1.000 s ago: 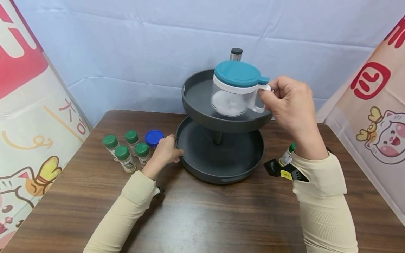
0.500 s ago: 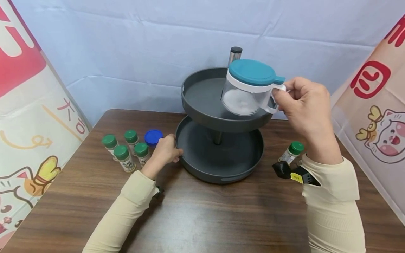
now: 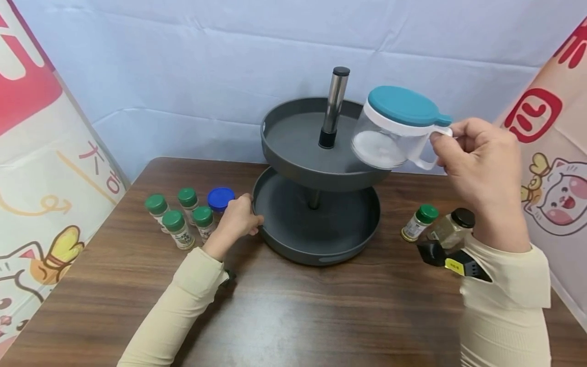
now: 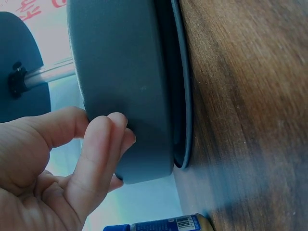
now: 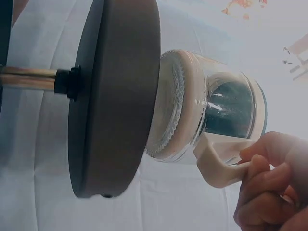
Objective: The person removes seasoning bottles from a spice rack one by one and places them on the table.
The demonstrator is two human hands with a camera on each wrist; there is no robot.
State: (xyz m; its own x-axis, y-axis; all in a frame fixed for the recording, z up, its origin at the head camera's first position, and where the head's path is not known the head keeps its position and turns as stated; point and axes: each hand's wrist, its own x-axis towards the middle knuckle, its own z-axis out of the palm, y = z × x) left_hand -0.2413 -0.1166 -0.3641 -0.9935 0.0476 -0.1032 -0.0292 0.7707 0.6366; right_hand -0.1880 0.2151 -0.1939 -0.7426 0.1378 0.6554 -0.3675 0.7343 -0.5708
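My right hand [image 3: 486,163] pinches the white handle [image 5: 216,166] of a clear seasoning jar [image 3: 382,140] with a teal lid and white powder at its bottom. Slightly tilted, the jar is held up at the right side of a dark grey two-tier rack, overlapping the upper tray [image 3: 293,137] in the head view. At the rack's left, my left hand [image 3: 236,219] grips the rim of the lower tray [image 3: 316,229]. In the left wrist view its thumb is over the rim and its fingers [image 4: 98,149] lie against the outer wall. Both trays hold nothing.
Left of the rack stand several green-capped spice bottles [image 3: 181,232] and a blue-lidded jar [image 3: 221,198]. On the right are another green-capped bottle [image 3: 418,224] and a black-capped jar [image 3: 451,229], near my right wrist. A steel post [image 3: 336,99] rises through the upper tray.
My right hand has carried the jar rightward, from over the upper tray to its right edge, uncovering the post and the black-capped jar. The left hand has stayed on the lower rim.
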